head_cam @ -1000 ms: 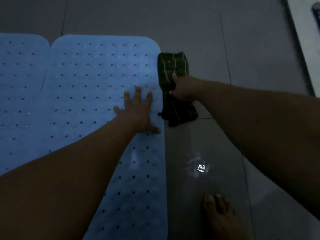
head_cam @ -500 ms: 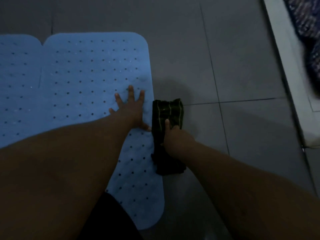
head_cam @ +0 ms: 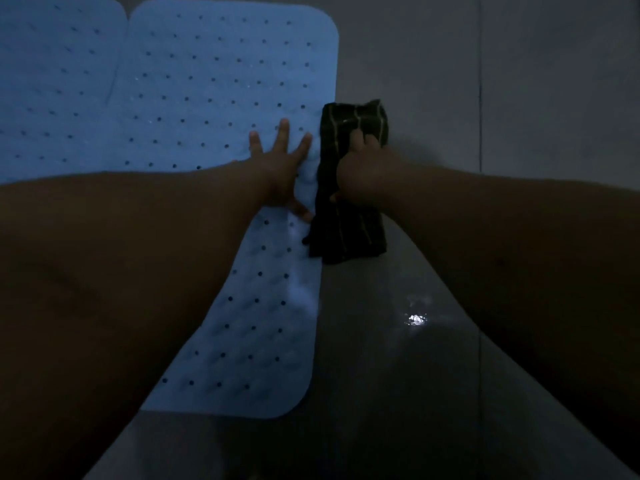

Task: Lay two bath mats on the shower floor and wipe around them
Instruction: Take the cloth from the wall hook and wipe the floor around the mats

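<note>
Blue rubber makes up the two bath mats lying side by side on the grey tiled floor (head_cam: 485,98). One mat (head_cam: 214,81) fills the middle of the view, dotted with rows of small holes, its right edge running down the frame. A second mat (head_cam: 52,81) sits just to its left, the two long edges touching or nearly so; only part of it shows.

Two hands are in view. A left hand (head_cam: 280,171) lies flat on the nearer mat close to its right edge, its fingers (head_cam: 284,133) straight and spread apart, pressing on the rubber. A right hand (head_cam: 360,174) is curled round one dark cloth (head_cam: 349,233) with thin pale stripes, its fingers clamped on the fabric. That cloth rests on the floor just beside the mat's right edge, touching or slightly overlapping it, with folds showing above and below the hand.

One small bright glint (head_cam: 415,318) shines on the tile nearer the camera, between the mat and the right forearm. Thin grout lines cross the floor at the right.
</note>
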